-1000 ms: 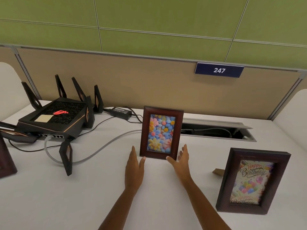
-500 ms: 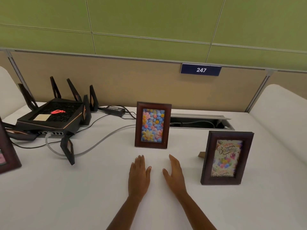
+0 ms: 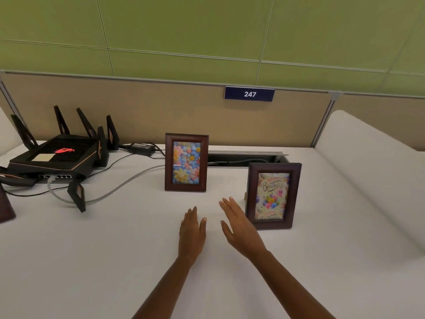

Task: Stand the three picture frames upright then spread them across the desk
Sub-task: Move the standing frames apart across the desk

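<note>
Centrally, we see the flower frame [image 3: 186,162] standing upright on the white counter [image 3: 92,249], in front of the open cable tray [image 3: 246,157]. To its right and nearer us stands the birthday frame [image 3: 273,195], also upright, with its rear stand [image 3: 245,195] just showing at its left edge. We find a third frame [image 3: 5,207] only partly in view at the far left edge. Our left hand [image 3: 192,234] hovers over the counter in front of the flower frame, fingers straight and together, holding nothing. Our right hand [image 3: 241,226] lies just beside the birthday frame's left edge, fingers extended and slightly apart, empty; whether it touches the frame we cannot tell. A black router [image 3: 57,155] with antennas sits at the left rear, trailing a grey cable [image 3: 128,183].
</note>
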Demonstrator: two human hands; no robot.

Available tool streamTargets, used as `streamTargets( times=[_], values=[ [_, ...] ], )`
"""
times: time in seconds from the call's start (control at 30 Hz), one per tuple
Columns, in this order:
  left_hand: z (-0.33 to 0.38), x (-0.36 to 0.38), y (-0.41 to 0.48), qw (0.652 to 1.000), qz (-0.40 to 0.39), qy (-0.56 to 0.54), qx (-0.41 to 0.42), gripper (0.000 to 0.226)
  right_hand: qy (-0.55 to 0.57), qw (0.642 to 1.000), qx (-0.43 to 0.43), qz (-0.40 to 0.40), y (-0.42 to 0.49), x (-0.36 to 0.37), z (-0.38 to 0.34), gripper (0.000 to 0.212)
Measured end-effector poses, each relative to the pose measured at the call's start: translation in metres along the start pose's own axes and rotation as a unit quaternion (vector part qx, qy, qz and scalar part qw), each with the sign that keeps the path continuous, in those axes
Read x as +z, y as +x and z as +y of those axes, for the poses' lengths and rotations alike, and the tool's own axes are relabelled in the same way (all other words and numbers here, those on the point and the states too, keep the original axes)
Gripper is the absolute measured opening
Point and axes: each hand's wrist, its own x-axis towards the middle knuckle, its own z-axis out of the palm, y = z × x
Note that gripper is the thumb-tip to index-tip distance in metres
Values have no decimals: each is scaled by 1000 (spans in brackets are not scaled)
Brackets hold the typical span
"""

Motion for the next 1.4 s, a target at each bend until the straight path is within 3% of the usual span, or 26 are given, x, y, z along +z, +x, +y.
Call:
streamTargets(
  times=[0.27,0.57,0.77,1.03,1.23,1.4],
  values=[
    [61,18,-13,997,-9,-72,39,52,21,995,38,93,-15,-67,43,48],
    [107,34,-14,995,-24,-100,11,49,124,957,178,190,-24,-95,98,54],
    [115,39,-10,992,-52,-113,-1,49,244,907,325,107,-16,-92,122,61],
    [110,46,2,987,-95,-130,2,41,426,816,387,59,-3,-81,133,34],
    [101,49,8,985,-101,-141,-1,35,459,796,394,23,3,-83,141,22],
    [95,47,15,986,-85,-141,7,27,483,791,376,-15,10,-90,141,29]
  ],
)
